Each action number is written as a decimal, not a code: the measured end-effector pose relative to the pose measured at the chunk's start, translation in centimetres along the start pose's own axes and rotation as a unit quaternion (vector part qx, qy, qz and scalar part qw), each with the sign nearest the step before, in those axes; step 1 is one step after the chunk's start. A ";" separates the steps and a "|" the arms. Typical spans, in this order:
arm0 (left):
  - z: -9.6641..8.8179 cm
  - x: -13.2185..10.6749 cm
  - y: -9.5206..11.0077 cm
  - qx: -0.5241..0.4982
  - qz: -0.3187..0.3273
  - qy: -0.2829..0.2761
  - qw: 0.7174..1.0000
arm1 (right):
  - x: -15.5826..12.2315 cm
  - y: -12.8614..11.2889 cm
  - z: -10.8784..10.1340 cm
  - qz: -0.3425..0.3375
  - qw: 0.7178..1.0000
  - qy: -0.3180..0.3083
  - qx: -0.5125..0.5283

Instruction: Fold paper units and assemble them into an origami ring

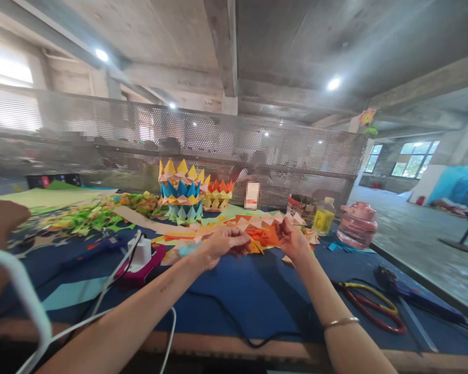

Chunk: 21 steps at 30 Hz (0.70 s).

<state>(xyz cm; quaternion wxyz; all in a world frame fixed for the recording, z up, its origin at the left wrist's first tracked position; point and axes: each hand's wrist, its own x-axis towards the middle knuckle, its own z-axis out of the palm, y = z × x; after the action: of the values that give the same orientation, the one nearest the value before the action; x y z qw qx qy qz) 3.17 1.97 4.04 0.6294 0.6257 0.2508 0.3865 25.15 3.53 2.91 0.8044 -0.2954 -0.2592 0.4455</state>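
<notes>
My left hand (222,243) and my right hand (290,238) are both closed around an orange folded-paper piece (265,236) held just above the blue table cover (242,291). The hands are close together, fingers pinched on the paper's two ends. Pink and orange folded triangle strips (253,222) lie right behind them. A stacked crown of yellow, blue and pale green paper triangles (181,192) stands further back, with a smaller orange and yellow one (218,195) beside it.
A white charger on a pink box (142,254) with cables lies left. Red and yellow scissors (374,306) and a dark tool (417,298) lie right. A pink jar (358,224), a yellow bottle (323,217) and a perforated metal screen (218,140) stand behind. Green paper scraps (86,215) lie far left.
</notes>
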 end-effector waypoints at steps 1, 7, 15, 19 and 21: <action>0.0 -0.2 -0.5 -0.022 -0.028 -0.021 0.999 | 0.1 -0.3 -0.1 0.008 1.000 0.011 0.005; 0.7 0.3 -2.4 -0.218 -0.112 -0.013 0.969 | 0.1 -1.5 -0.4 0.057 0.997 0.054 0.025; -1.5 1.1 -1.8 -0.379 -0.002 0.117 0.918 | 0.8 -2.2 -1.5 0.071 0.991 0.105 0.033; -2.1 1.2 -1.4 -0.399 0.028 0.146 0.905 | 1.4 -2.6 -2.2 0.046 0.990 0.126 0.038; -1.9 1.1 -1.3 -0.403 0.042 0.149 0.902 | 1.6 -2.8 -2.5 0.035 0.990 0.133 0.042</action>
<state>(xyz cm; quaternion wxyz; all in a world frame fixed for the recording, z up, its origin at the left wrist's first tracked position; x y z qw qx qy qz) 2.49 4.06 2.80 0.7662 0.2641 0.1380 0.5694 29.12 3.10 3.39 0.8274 -0.3272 -0.1203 0.4404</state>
